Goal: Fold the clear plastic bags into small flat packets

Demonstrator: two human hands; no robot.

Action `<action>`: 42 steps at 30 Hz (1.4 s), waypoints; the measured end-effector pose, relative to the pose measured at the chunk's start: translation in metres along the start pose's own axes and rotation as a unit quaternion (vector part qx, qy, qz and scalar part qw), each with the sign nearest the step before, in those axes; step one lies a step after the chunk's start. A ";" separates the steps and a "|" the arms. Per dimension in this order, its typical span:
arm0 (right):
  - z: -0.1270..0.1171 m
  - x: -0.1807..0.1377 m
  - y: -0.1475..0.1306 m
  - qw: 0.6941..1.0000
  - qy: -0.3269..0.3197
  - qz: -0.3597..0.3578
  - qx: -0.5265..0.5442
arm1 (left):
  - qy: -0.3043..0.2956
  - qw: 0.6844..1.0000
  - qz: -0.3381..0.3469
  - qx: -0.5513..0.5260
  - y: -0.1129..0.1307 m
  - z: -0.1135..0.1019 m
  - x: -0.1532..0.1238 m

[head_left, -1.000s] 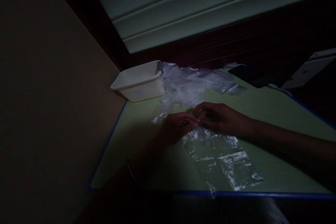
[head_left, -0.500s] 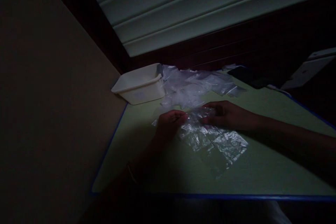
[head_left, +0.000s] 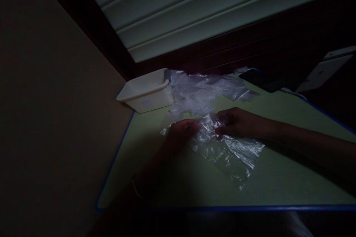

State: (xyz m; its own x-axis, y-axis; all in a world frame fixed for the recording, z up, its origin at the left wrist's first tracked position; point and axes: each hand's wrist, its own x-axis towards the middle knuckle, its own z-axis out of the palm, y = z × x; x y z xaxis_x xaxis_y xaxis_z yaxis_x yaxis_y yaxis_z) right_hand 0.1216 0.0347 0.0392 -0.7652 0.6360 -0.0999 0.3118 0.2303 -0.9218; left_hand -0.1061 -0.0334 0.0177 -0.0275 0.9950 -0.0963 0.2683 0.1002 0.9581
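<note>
A crinkled clear plastic bag (head_left: 232, 152) spreads over the table, its upper part bunched between my two hands. My left hand (head_left: 182, 131) is closed on the bag's left side, with a corner of plastic sticking out beyond it. On the other side, my right hand (head_left: 235, 123) pinches the plastic between thumb and fingers. The dim light hides most of the left fingers. Just behind the hands lies a loose heap of clear plastic bags (head_left: 200, 90).
An off-white plastic tub (head_left: 151, 98) stands at the back left against the wall. Behind the heap, a dark flat object (head_left: 260, 79) lies near the table's (head_left: 292, 170) far edge. A whitish panel (head_left: 324, 72) is at the right. Blue trim lines the table.
The plastic between my hands is gathered more tightly, and its lower right part is pulled into straighter creases. My left hand has turned slightly. The whole view has shifted a little.
</note>
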 end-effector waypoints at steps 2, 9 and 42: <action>-0.001 -0.001 -0.001 1.000 -0.022 -0.006 0.000 | -0.053 0.999 -0.004 0.000 0.004 -0.004 -0.003; -0.003 -0.004 -0.001 0.998 -0.070 -0.001 0.001 | -0.154 0.988 -0.026 0.011 0.018 -0.010 -0.014; -0.025 -0.001 0.014 0.949 -0.010 0.023 0.314 | 0.111 0.991 -0.042 -0.060 0.008 -0.016 -0.001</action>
State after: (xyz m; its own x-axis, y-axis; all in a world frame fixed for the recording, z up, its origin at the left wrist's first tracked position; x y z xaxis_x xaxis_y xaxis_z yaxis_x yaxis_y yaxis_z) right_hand 0.1409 0.0557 0.0360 -0.7711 0.6195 -0.1470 -0.0474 -0.2861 -0.9570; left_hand -0.1188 -0.0336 0.0297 -0.2603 0.9570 -0.1283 0.1397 0.1689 0.9757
